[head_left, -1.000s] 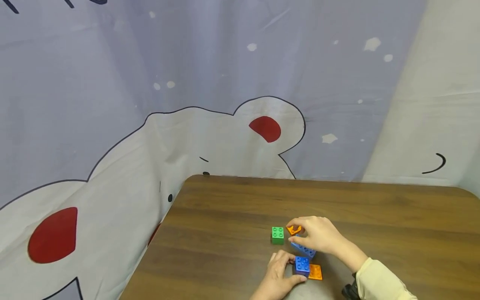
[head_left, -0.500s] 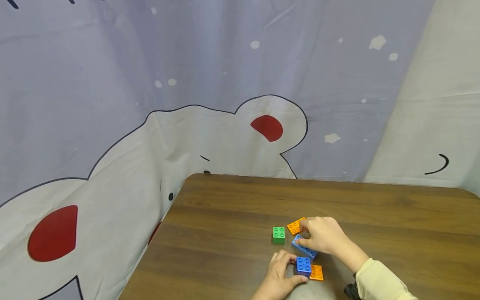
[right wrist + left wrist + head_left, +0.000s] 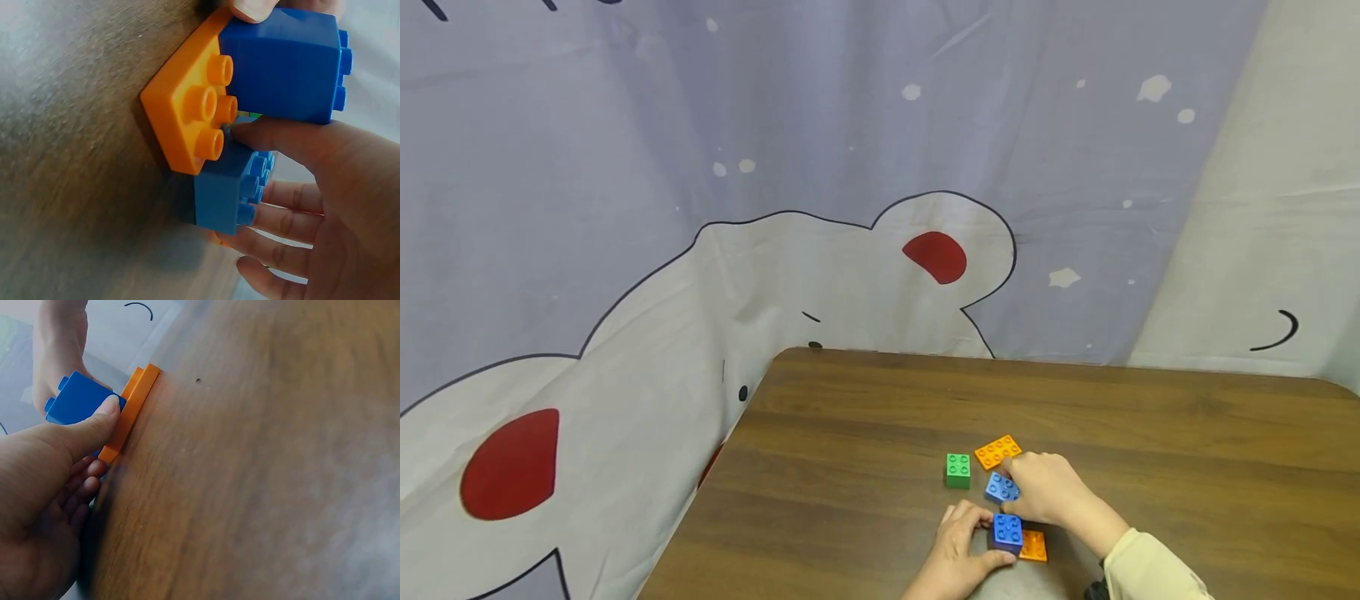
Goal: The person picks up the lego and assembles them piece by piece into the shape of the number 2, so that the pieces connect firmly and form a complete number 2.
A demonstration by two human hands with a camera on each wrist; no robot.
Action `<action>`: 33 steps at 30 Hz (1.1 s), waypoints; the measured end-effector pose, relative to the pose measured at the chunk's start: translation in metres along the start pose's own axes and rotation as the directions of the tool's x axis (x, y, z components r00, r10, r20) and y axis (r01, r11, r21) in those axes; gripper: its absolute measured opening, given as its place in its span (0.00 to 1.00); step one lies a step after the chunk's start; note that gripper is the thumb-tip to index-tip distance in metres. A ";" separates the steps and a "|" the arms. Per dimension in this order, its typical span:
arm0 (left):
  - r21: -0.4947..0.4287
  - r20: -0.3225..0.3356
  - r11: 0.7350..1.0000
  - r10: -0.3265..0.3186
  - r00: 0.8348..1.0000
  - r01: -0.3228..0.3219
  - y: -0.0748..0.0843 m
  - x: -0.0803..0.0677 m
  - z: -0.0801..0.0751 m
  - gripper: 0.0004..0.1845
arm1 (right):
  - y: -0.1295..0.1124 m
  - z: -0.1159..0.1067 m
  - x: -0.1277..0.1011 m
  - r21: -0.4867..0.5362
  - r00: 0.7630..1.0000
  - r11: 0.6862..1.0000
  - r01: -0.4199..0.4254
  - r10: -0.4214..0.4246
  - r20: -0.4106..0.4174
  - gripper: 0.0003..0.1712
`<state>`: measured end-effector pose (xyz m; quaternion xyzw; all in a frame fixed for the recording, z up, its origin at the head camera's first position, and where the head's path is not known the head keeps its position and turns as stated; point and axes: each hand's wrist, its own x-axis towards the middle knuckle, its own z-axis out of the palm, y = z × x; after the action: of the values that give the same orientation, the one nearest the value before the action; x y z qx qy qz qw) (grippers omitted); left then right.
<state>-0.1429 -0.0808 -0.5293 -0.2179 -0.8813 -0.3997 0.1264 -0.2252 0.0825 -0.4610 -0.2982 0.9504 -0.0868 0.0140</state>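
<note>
We held the dark blue brick (image 3: 1007, 531) with our left hand (image 3: 956, 557) — thumb on one side, fingers curled on the other — and it sat on the orange plate (image 3: 1034, 546) at the near edge of the wooden table (image 3: 865, 467). We judged that this grip was to keep the brick and plate steady.

Our right hand (image 3: 1047, 492) lay over the light blue brick (image 3: 1000, 487), just beyond the dark one, with the thumb and fingers curled around it. To its left the green brick (image 3: 957, 470) stood alone, and a second orange plate (image 3: 997, 452) lay free at the far side.

The head view gave the layout, but the grips were small there. The right wrist view showed the orange plate's (image 3: 187, 119) bare studs and the light blue brick (image 3: 228, 194) touching its edge. The left wrist view showed our thumb (image 3: 81, 428) pressed flat on the dark blue brick (image 3: 78, 403) — the plate (image 3: 128, 412) looked very thin there.
</note>
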 end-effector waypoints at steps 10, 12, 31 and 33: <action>0.003 -0.030 0.999 0.051 0.998 -0.051 -0.001 -0.001 0.000 0.18 | 0.000 0.004 0.000 -0.022 1.000 1.000 0.009 -0.008 0.001 0.25; -0.003 -0.025 0.999 0.046 0.999 -0.046 -0.001 -0.001 0.000 0.17 | 0.000 0.004 -0.001 -0.024 1.000 1.000 0.008 -0.008 0.002 0.25; 0.016 -0.011 0.999 0.034 0.999 -0.033 -0.001 0.000 0.001 0.17 | 0.004 0.007 -0.007 -0.037 0.992 0.997 0.072 -0.075 -0.098 0.24; 0.013 -0.007 1.000 0.021 1.000 -0.020 -0.001 0.000 0.001 0.17 | 0.006 0.008 -0.007 -0.015 0.991 0.997 0.076 -0.077 -0.110 0.24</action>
<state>-0.1438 -0.0811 -0.5306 -0.2247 -0.8812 -0.3933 0.1350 -0.2218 0.0902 -0.4704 -0.3293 0.9380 -0.0987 -0.0435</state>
